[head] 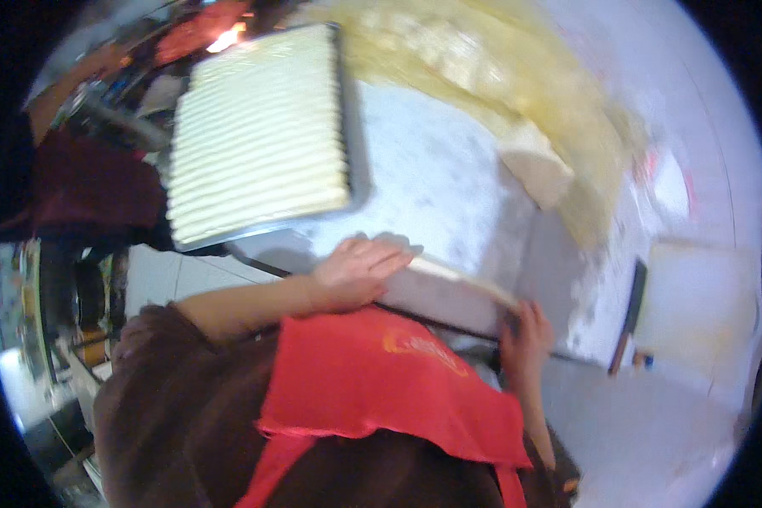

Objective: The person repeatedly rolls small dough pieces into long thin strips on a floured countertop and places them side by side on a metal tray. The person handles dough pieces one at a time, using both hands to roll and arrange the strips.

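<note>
A long thin strip of dough (454, 273) lies on the floured worktop (432, 171) close to its front edge. My left hand (362, 270) rests over the strip's left end, palm down, fingers close together. At the other end my right hand (527, 333) touches the strip with its fingertips; blur hides how the fingers lie. Beyond my left hand, a metal tray (349, 114) holds several pale dough strips (260, 140) side by side. A larger lump of dough (536, 165) sits on the far right part of the worktop, beside a yellowish sheet (584, 152).
A knife or scraper with a dark blade (636, 298) lies at the right beside a pale cutting board (692, 305). A white bowl or bag with red marks (670, 184) stands farther back. Another person's arm (70, 82) is at the upper left, beyond the tray.
</note>
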{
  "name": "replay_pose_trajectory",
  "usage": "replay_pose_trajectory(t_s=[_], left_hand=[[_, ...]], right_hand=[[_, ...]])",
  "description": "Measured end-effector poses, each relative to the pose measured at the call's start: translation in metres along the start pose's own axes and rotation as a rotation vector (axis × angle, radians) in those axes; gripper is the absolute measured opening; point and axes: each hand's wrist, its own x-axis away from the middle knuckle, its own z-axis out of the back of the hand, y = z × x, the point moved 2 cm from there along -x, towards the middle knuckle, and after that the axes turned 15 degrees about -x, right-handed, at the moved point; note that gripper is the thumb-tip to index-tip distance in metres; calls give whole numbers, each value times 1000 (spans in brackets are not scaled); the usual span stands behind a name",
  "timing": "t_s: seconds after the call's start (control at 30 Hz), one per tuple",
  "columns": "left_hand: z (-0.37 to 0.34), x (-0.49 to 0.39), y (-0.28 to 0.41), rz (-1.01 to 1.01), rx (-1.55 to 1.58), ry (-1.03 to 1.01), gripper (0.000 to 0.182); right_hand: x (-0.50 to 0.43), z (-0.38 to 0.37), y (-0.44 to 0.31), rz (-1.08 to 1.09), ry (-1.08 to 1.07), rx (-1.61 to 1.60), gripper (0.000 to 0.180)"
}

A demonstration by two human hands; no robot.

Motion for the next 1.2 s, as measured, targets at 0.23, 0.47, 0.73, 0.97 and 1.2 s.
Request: replay_pose_trajectory(t_s=[0.23,0.47,0.73,0.97,1.2], left_hand=[[1,-9,-23,75,994,265,28],[141,4,-191,409,1258,766,46],[169,136,-399,977,612,715,31],[145,133,-429,629,-199,580,15],[161,107,-381,747,-136,258,24]], right_hand=[[-41,33,2,-458,-104,-1142,22],[-223,34,-236,252,144,-1174,41],[-335,-83,-439,368,-21,-1353,30],[-397,-96,-441,457,-35,-469,24],[-355,-91,-470,628,-261,-369,23]])
